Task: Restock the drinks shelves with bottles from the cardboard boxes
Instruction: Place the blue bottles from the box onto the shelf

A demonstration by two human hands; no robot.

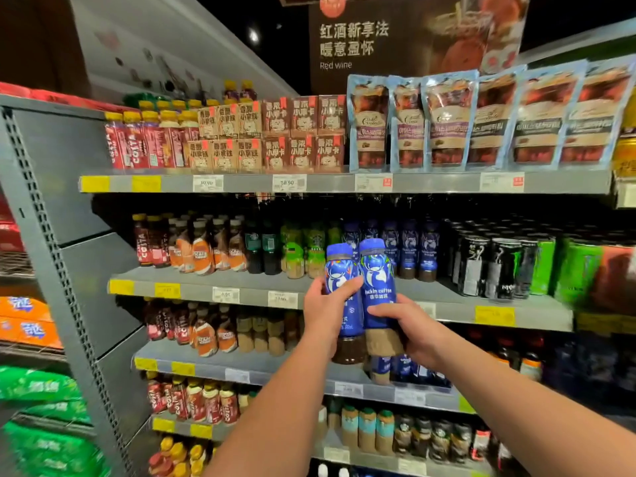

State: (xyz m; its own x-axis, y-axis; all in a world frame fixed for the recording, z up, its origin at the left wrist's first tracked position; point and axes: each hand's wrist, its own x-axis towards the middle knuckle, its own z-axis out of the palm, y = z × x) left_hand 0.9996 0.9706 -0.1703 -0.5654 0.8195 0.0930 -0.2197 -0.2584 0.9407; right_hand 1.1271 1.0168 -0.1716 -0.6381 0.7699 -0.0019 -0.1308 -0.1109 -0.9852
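Two blue-labelled coffee bottles with blue caps are held up side by side in front of the second shelf (261,280). My left hand (321,313) grips the left bottle (342,280), which holds dark coffee. My right hand (404,325) grips the right bottle (378,280), which holds lighter brown coffee. Behind them on that shelf stands a row of matching blue bottles (409,249), with bare shelf in front of it. No cardboard box is in view.
The second shelf also carries red and orange coffee bottles (192,247), green bottles (296,251) and black cans (495,266). The top shelf holds cartons (275,136) and pouches (447,122). Lower shelves are full of bottles. A grey upright (44,256) bounds the left side.
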